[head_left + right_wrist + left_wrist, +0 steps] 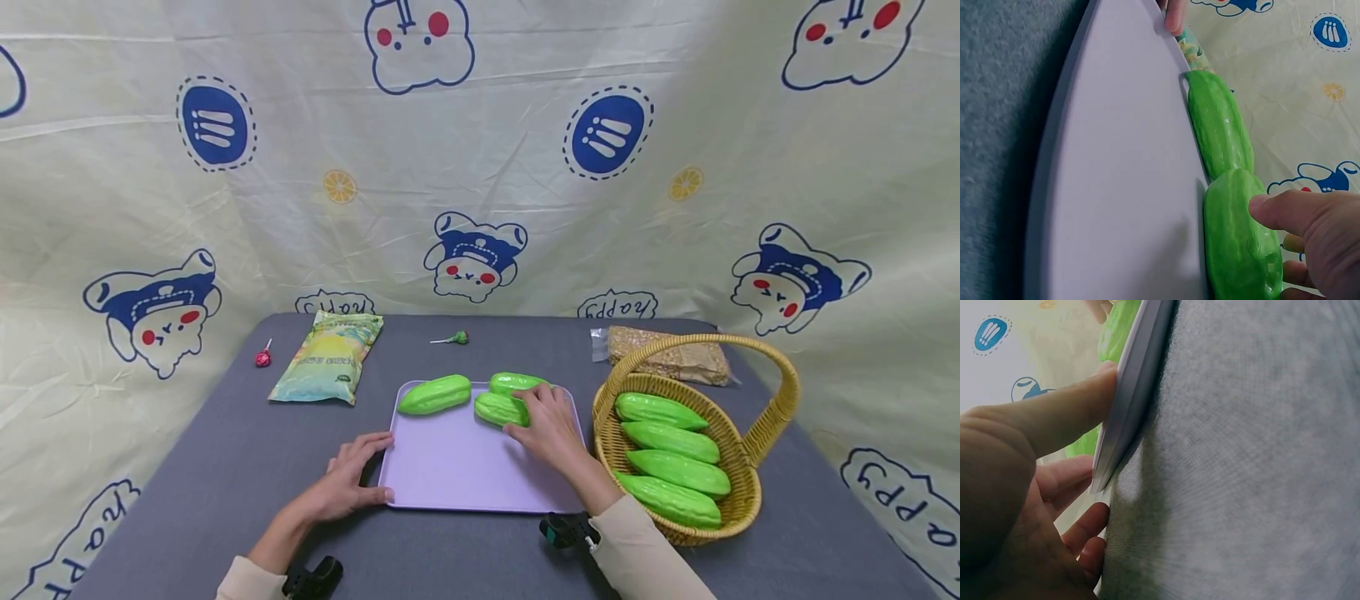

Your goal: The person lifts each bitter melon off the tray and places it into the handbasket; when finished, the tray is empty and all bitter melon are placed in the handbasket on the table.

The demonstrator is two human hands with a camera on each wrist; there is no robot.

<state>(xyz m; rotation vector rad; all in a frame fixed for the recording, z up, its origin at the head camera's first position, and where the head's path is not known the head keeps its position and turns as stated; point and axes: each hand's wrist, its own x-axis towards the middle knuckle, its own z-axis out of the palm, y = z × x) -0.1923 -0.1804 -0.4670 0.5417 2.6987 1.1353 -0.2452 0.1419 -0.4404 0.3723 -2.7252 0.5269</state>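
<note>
Here, right hand (555, 429) grips glossy ridged green gourd (497, 407) beneath it; second gourd (516, 381) just beyond, third gourd (434, 394) leftward, all on one lilac rectangular tray (461, 475). Left hand (347, 480), relaxed, touches tray.

Bright green gourds (433, 395), lilac tray (472, 477), apparently speckled grey cloth (1260, 456)

Three green gourds (434, 395) (ridged, glossy) lie far back on a lilac tray (465, 471).

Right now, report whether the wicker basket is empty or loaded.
Loaded: in the head view, four ridged green gourds lie side by side inside the wicker basket.
</note>
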